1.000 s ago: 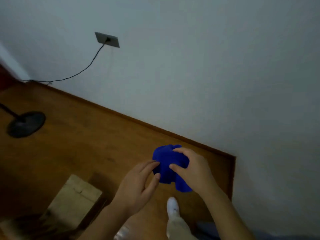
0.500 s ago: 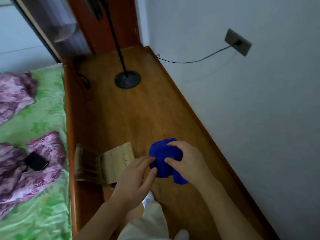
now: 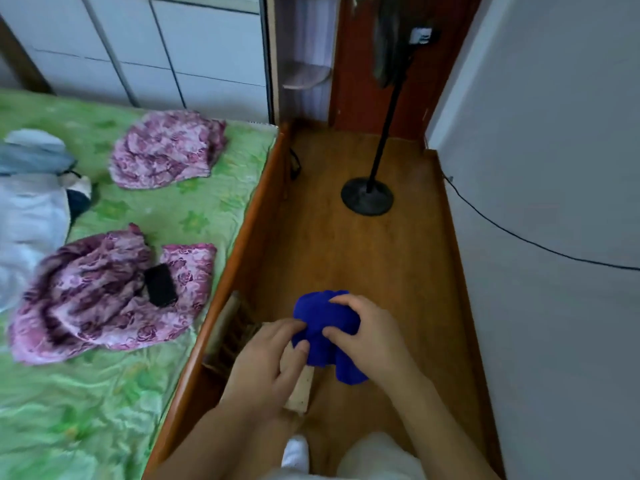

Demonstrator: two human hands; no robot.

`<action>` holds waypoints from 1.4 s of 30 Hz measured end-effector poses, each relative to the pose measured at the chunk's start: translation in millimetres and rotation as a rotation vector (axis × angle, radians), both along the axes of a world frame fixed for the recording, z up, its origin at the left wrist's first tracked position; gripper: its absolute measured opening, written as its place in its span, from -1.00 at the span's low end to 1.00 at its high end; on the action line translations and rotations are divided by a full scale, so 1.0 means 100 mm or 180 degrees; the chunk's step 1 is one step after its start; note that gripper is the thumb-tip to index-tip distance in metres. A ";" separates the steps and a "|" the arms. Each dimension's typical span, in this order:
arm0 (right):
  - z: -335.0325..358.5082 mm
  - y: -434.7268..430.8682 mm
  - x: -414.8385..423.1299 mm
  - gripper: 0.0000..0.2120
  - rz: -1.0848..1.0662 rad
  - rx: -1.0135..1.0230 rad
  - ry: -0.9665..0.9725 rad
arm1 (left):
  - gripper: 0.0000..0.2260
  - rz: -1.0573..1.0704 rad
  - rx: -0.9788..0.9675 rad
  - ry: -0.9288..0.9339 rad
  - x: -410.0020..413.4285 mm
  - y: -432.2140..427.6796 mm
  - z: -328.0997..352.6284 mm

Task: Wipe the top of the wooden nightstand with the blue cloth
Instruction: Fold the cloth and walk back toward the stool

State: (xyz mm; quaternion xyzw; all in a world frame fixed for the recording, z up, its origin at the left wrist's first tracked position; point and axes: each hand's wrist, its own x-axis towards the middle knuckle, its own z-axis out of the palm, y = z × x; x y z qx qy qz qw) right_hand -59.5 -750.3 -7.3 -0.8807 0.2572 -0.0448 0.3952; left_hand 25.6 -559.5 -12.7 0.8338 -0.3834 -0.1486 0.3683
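Head view: blue cloth (image 3: pixel 323 327) is held bunched in mid-air above the wooden floor, right hand (image 3: pixel 372 336) clamped on it, left hand (image 3: pixel 268 365) pinching its edge; preparation step judged; nightstand not identifiable, must be located next.

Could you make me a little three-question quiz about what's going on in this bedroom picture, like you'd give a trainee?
1. True or false: the blue cloth is lying flat on the wooden floor.
2. Which hands touch the cloth? A) left only B) right only C) both
3. Fill in: the black phone lies on a purple floral fabric on the ____.

Key:
1. False; it is bunched up and held in the air.
2. C; the right hand grips it, and the left hand pinches its edge.
3. Bed, with its green cover.
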 end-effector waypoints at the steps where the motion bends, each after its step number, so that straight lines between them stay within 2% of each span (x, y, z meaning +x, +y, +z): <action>1: -0.03 -0.04 0.13 -0.55 0.0116 0.0035 0.0002 | -0.43 0.0114 0.0004 0.0022 0.07 -0.01 -0.01; 11: -0.66 -0.28 1.54 -0.59 0.1853 0.0363 0.0416 | -0.48 0.1589 0.0526 0.0295 0.40 -0.06 -0.50; 15: -0.97 -0.40 1.98 -0.62 0.2641 0.0585 0.0730 | -0.50 0.2402 0.0661 0.0494 0.29 -0.32 -0.72; 19: -1.25 -0.38 2.27 -0.63 0.3341 0.0637 0.0975 | -0.46 0.3118 0.0895 0.0865 0.11 -0.59 -0.92; 24: -1.55 -0.20 2.31 -0.60 0.3957 0.0571 0.1317 | -0.42 0.3642 0.1005 0.1182 -0.11 -0.75 -1.09; 31: -2.38 -0.08 2.10 -0.63 0.4090 0.0451 0.1685 | -0.55 0.4041 0.0781 0.1583 -0.38 -0.78 -1.92; 34: -2.99 -0.08 2.03 -0.66 0.3996 0.0410 0.1816 | -0.50 0.4205 0.0573 0.1783 -0.43 -0.83 -2.58; 37: -3.72 -0.09 2.00 -0.65 0.3977 0.0323 0.1889 | -0.55 0.4347 0.0442 0.1983 -0.45 -0.89 -3.36; 42: -4.80 -0.11 2.02 -0.59 0.4025 0.0212 0.1887 | -0.48 0.4231 0.0353 0.2065 -0.40 -0.82 -4.48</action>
